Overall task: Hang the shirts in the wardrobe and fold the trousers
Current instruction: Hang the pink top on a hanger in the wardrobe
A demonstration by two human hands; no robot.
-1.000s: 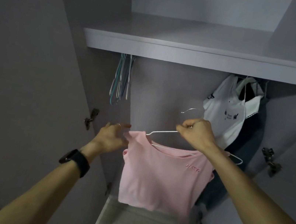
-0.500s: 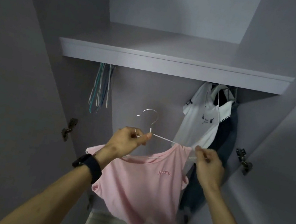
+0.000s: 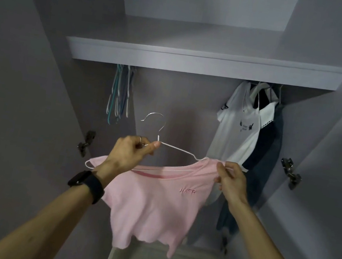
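Pink shirt (image 3: 149,204), short, wavy-hemmed, small lettering on chest; draped askew on white wire hanger (image 3: 175,150), mid-air before wardrobe (image 3: 181,99). Hanger neck pinched in left hand (image 3: 130,156); shirt's shoulder pinched in right hand (image 3: 231,181). Farther in, under shelf (image 3: 198,64), hung white shirt (image 3: 237,126).

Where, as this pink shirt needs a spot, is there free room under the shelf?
The middle stretch under the shelf, between the empty hangers on the left and the white shirt on the right, is bare. The right end is crowded: the white shirt and dark clothes hang pressed together.
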